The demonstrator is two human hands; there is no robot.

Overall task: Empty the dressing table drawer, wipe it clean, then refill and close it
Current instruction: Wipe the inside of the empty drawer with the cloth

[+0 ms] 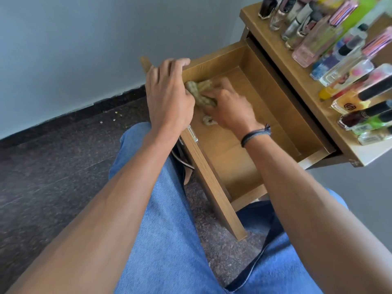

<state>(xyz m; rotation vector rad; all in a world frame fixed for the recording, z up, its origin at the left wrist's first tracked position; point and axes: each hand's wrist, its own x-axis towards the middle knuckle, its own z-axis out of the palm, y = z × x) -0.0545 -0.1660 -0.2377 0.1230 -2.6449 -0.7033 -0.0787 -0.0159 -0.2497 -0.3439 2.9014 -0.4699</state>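
While the left hand (169,92) clamps the top edge of the front panel (212,183) at its far end, fingers curled over the corner, the right hand (229,105) sits inside the drawer (282,115), bunching a pale green cloth (201,92) down in that same corner. The cloth touches the front wall, just beside the left hand. The right hand is the working one; it is blurred, but its grip looks closed on the cloth. The drawer is pulled well out with nothing else in it. Its long axis runs along the front panel, from the cloth's corner back toward the person's knees. Bare drawer floor lies that way and toward the back wall, so the next stroke probably sweeps along it. Bottles (318,49) crowd the table top (265,24) just past the back edge, and a raised elbow could knock them.
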